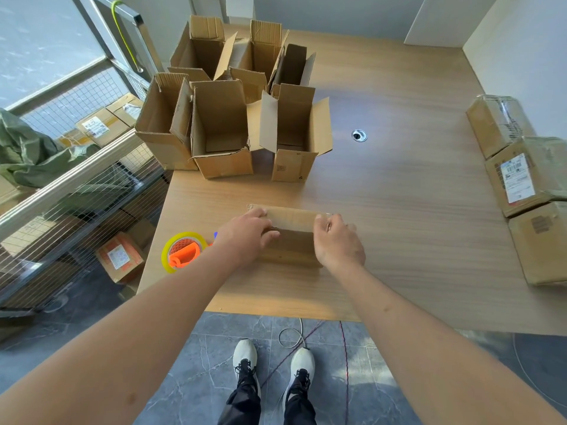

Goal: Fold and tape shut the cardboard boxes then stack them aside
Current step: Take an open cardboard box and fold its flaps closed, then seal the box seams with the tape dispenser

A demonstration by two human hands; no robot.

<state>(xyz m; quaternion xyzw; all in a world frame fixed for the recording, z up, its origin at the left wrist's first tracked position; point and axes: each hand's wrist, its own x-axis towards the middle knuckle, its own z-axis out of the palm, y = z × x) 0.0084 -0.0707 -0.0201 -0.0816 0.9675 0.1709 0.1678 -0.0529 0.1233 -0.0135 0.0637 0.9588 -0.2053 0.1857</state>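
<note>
Sunlit wooden table, grey marble floor, white walls.

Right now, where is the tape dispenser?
In the head view, the tape dispenser lies on the table near its left edge, just left of the left hand, which holds the cardboard box.

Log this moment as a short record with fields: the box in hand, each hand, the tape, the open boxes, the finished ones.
box in hand: small cardboard box on the wooden table, near the front edge
left hand: grips the box's left end
right hand: grips the box's right end
tape dispenser: orange, clear roll, left of the box, untouched
open boxes: cluster at far left, flaps up
sealed boxes: grouped at the table's right edge
</note>
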